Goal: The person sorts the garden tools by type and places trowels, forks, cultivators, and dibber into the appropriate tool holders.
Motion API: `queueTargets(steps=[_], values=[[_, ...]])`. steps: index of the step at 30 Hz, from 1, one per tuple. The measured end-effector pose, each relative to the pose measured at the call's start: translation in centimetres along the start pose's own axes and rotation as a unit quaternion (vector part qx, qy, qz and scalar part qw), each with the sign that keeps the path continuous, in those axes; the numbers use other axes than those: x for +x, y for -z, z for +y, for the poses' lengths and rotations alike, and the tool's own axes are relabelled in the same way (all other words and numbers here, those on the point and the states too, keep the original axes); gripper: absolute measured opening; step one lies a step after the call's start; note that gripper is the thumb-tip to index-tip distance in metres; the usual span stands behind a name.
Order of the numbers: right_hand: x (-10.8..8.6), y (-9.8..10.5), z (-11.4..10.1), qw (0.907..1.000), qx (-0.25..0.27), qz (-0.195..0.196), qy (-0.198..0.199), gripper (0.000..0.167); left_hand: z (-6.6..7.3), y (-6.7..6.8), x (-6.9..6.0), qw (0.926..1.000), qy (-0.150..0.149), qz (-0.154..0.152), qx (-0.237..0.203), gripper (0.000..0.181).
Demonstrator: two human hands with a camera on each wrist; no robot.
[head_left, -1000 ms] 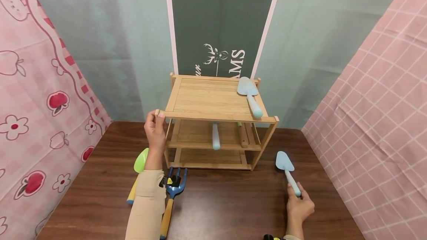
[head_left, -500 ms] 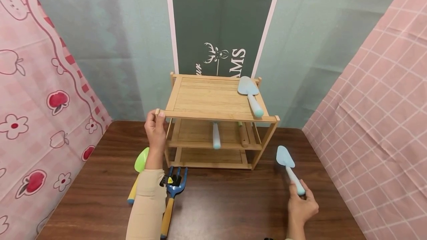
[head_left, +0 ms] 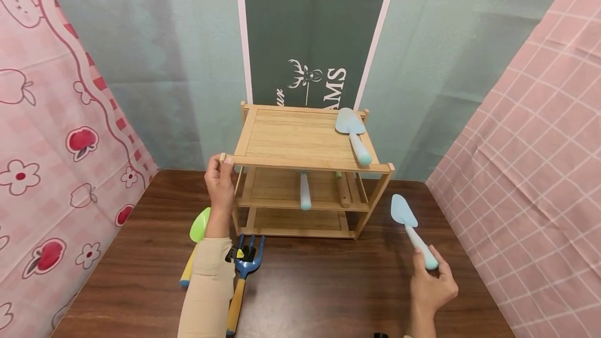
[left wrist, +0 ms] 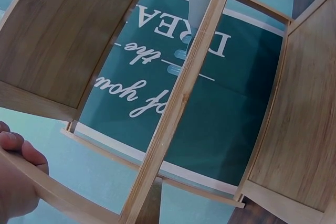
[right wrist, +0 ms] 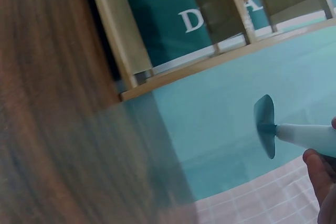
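Head view: the fingers of the right hand (head_left: 433, 285) pinch the butt end of a pale-blue trowel with a smooth, rounded handle (head_left: 415, 239), thumb on one side and a finger opposite. The trowel appears raised off the dark brown wood-grain surface (head_left: 328, 288), its blade pointing away from the person and a little left, apart from the right side of a three-tiered pale wooden rack (head_left: 296, 134). It should be light and stiff, hardly fragile; the smooth handle could slip or roll, since the hold sits far back and lets the blade act as a lever. Taking it nearer the neck, where handle meets blade, would probably balance it better. The left hand (head_left: 219, 184) has its fingers clamped on the front left corner of the rack's top, a rigid spot that should serve well for steadying it. On that top, near the right edge, lies a matching pale-blue trowel (head_left: 356, 142); the middle shelf bears another pale-blue handle (head_left: 305, 192) and a light wooden handle (head_left: 344, 192). Farther left, a lime-green trowel with a yellow handle (head_left: 200, 226), partly hidden by the beige sleeve (head_left: 208, 283), and a blue-headed fork with a yellow handle (head_left: 242, 274) rest on the surface.
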State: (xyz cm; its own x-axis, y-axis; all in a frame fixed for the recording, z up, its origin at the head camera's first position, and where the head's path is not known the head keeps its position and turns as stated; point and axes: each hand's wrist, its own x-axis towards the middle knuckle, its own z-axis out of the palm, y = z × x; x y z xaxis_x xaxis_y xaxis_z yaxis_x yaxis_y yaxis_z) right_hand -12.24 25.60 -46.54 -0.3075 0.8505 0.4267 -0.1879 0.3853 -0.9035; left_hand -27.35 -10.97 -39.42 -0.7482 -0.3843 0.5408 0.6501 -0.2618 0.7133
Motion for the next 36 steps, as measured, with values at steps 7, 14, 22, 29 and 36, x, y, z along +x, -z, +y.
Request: queueTargets(steps=[7, 14, 22, 29, 36], values=[[0.8, -0.1, 0.4, 0.9993, 0.016, 0.001, 0.034, 0.021, -0.1, 0.1, 0.0, 1.0, -0.004, -0.004, -0.005, 0.007], [1.1, -0.5, -1.0, 0.9969, 0.046, 0.007, 0.063, 0.02, -0.4, 0.3, 0.1, 0.9999, -0.007, -0.009, -0.005, 0.004], [1.7, -1.0, -2.4, 0.989, 0.133, 0.017, 0.064, 0.023, -0.5, 0.3, 0.1, 0.9999, -0.01, -0.009, 0.006, 0.005], [1.8, -1.4, -5.3, 0.9607, 0.26, 0.032, 0.092, 0.024, -0.5, 0.2, 0.2, 1.0, -0.006, -0.006, -0.004, 0.005], [2.7, -1.8, -6.6, 0.9438, 0.307, 0.046, 0.112, 0.025, -0.7, 0.4, 0.1, 1.0, -0.005, -0.002, 0.001, 0.005]])
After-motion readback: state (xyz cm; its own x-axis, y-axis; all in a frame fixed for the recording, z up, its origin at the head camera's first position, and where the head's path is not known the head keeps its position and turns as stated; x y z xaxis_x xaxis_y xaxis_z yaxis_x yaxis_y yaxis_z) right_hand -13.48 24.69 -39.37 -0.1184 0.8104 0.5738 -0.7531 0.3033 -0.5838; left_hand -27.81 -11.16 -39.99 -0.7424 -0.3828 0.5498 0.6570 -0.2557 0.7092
